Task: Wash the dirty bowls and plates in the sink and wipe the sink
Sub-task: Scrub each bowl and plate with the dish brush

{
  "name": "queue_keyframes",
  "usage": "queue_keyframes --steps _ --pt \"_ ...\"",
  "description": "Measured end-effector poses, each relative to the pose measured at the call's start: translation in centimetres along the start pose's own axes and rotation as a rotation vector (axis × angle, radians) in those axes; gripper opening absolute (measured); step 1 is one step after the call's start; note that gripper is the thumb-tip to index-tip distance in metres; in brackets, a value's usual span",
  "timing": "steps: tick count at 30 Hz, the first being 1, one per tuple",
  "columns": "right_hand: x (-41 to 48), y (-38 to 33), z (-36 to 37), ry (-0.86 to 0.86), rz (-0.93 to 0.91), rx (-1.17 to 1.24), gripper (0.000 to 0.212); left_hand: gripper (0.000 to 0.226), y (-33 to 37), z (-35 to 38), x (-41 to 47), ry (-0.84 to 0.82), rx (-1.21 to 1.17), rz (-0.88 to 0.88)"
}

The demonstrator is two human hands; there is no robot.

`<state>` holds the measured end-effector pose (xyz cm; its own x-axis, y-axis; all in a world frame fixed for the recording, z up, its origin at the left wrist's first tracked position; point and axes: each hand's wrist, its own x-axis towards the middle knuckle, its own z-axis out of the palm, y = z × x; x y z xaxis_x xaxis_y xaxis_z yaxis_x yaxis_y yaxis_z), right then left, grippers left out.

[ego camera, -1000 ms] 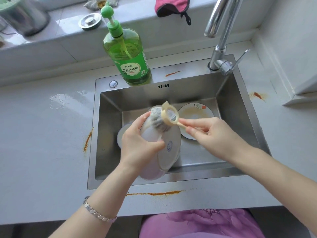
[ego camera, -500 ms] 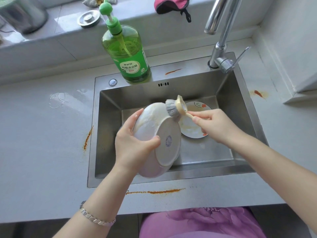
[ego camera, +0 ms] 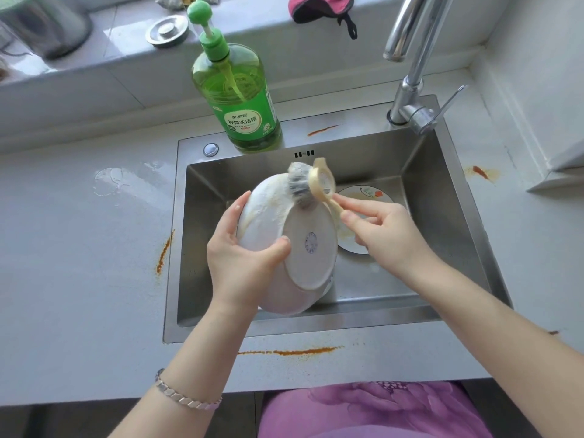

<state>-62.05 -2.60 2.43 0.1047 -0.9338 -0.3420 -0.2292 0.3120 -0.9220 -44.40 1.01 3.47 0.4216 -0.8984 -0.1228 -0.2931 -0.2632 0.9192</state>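
Observation:
A white bowl is held on edge over the steel sink, its base turned toward me. My left hand grips its left side, thumb on the base ring. My right hand pinches the beige handle of a dish brush, whose grey bristles press on the bowl's upper outside, where yellowish smears show. A dirty plate lies flat on the sink floor behind my right hand, partly hidden.
A green dish-soap bottle stands on the sink's back rim. The tap rises at the back right. Orange stains mark the counter at the left, front and right. A metal sink strainer and a pink cloth sit on the ledge.
The brush has moved over the bowl's upper outside, and my left hand has shifted the bowl slightly. The plate behind shows from a changed angle.

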Motion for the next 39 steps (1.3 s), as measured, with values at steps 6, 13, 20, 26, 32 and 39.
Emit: queue_keyframes --steps 6,13,20,26,32,39 --pt "-0.1 4.8 -0.3 0.111 0.382 0.195 0.039 0.065 -0.5 0.7 -0.4 0.114 -0.157 -0.023" --pt "-0.2 4.9 0.5 -0.055 0.454 0.500 0.047 0.070 -0.4 2.2 -1.5 0.153 -0.389 -0.039" --pt "-0.4 4.7 -1.6 0.003 0.342 0.429 0.044 0.070 -1.6 -0.1 -0.3 -0.150 -0.271 -0.185" --pt "-0.6 2.2 -3.1 -0.040 0.213 0.122 0.040 0.069 -0.6 -1.5 1.2 -0.415 -0.033 -0.151" --pt "-0.1 1.7 -2.9 -0.134 0.235 0.129 0.034 0.059 -0.2 -0.7 0.1 -0.306 -0.181 -0.177" --pt "0.4 4.4 -2.0 -0.060 0.253 0.155 0.047 0.067 -0.3 -0.5 -1.2 -0.291 -0.231 -0.220"
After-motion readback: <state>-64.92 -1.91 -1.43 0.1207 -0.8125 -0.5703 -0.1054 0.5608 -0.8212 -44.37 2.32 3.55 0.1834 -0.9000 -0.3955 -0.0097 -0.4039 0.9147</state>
